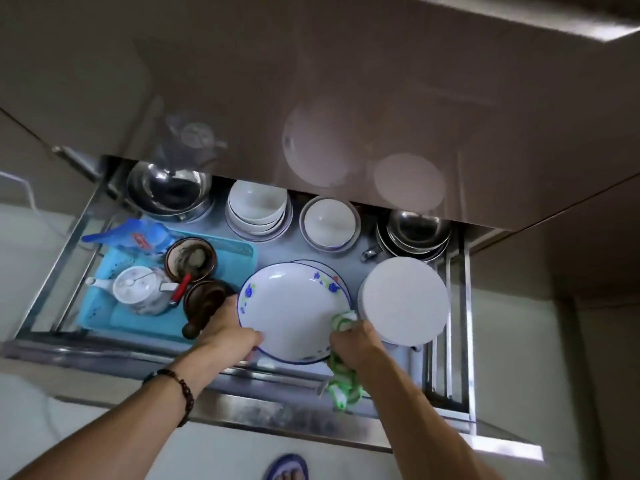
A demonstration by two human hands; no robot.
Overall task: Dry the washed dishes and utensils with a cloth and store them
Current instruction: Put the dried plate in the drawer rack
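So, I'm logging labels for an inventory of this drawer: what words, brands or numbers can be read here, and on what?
Nothing can be read.
Blue packet at the drawer's back left: red print, too blurred to read.
Blue-rimmed plate: blue flower decoration only, no text.
White teapot: faint pattern, no legible marks.

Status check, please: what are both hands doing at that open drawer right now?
Left hand grips flowered plate. Right hand grips plate and green cloth. Plate over plate stack; white lid close beside.
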